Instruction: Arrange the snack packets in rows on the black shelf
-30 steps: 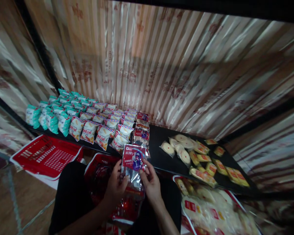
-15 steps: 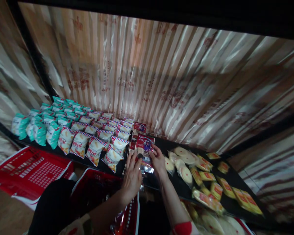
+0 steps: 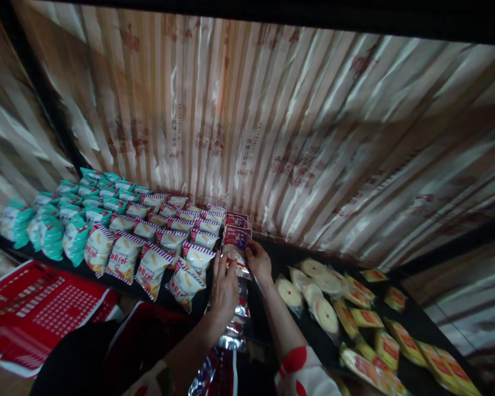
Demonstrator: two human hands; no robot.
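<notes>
A flat red-and-white snack packet [image 3: 236,239] with a purple picture lies at the middle of the black shelf, just in front of a similar packet [image 3: 237,220]. My right hand [image 3: 259,261] pinches its right edge. Along its lower left edge are the fingers of my left hand [image 3: 224,286], held close together and gripping it. Below my hands, more shiny packets [image 3: 234,336] overlap down to the shelf's front edge. Striped bags of puffed snacks [image 3: 186,283] stand directly left of my left hand.
Teal snack bags [image 3: 49,236] fill the shelf's left end. Round wrapped flat cakes [image 3: 325,313] and yellow packets [image 3: 386,347] lie to the right. Red baskets [image 3: 45,313] sit below the front edge. Foil-like striped sheeting [image 3: 231,110] hangs behind; a dark bar [image 3: 272,19] crosses overhead.
Both hands have pushed the packet slightly back toward the wall, lining it up before the rear one. Shiny packets beneath my hands now show. The view has shifted a little.
</notes>
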